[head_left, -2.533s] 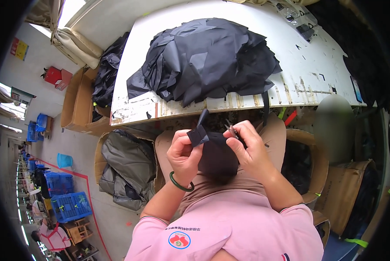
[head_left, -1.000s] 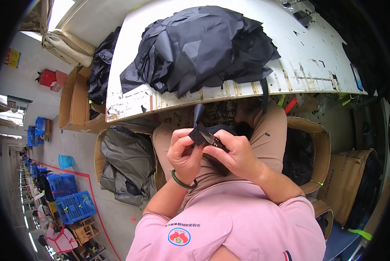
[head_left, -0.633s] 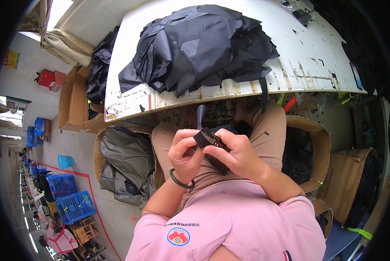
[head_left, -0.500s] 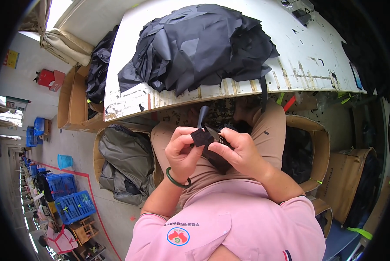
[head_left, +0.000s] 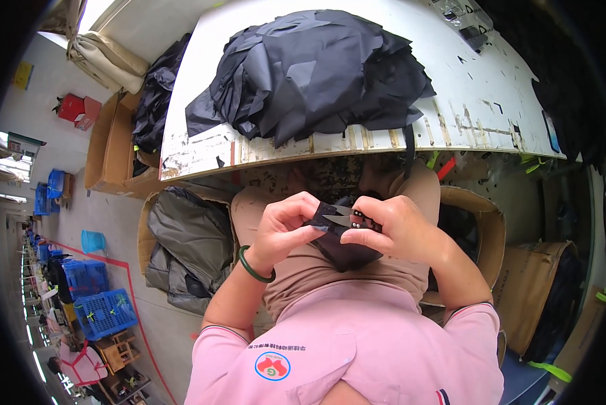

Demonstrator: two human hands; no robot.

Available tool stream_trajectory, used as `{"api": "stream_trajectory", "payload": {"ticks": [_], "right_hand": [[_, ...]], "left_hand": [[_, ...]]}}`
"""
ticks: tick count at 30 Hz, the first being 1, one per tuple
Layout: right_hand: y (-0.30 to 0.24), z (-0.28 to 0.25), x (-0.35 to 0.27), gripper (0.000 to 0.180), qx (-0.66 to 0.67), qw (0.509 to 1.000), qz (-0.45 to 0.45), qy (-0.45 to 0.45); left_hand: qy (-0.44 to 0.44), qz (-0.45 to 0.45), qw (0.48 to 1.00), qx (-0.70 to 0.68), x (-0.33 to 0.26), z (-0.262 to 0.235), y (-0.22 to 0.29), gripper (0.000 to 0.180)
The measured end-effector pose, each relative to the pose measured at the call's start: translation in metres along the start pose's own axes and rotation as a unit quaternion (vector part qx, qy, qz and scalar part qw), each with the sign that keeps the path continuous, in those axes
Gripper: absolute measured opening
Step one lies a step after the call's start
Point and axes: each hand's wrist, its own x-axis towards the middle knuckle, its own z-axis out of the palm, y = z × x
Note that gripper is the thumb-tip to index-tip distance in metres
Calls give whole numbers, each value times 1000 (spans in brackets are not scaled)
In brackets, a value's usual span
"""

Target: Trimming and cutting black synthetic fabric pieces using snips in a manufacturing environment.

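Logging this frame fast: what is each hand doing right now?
Left hand: closed, pinching the black fabric piece.
Right hand: closed on small thread snips, blades at the fabric.

From my remote seat the scene is bright and evenly daylit, with the glare strongest at the upper-left corner. The white table [head_left: 478, 101] shades the lap below its near edge. Fisheye bending curves that edge, and black vignette rings the frame. The far-left aisle is perhaps slightly soft.
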Motion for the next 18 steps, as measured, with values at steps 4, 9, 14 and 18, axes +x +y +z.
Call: {"api": "stream_trajectory", "payload": {"ticks": [4,9,14,18], "right_hand": [[-2,2,1,38,-76,996,-33,20],[0,4,1,37,-83,995,-44,21],[5,7,-2,37,-65,996,-49,22],[9,9,-6,33,-58,996,-53,37]], "left_hand": [[-18,-23,1000,4,-1,-1,-3,11],[-26,-20,999,18,-1,-1,-5,11],[-40,-26,999,21,-1,0,-1,11],[-58,-41,996,49,0,-3,3,10]]}}
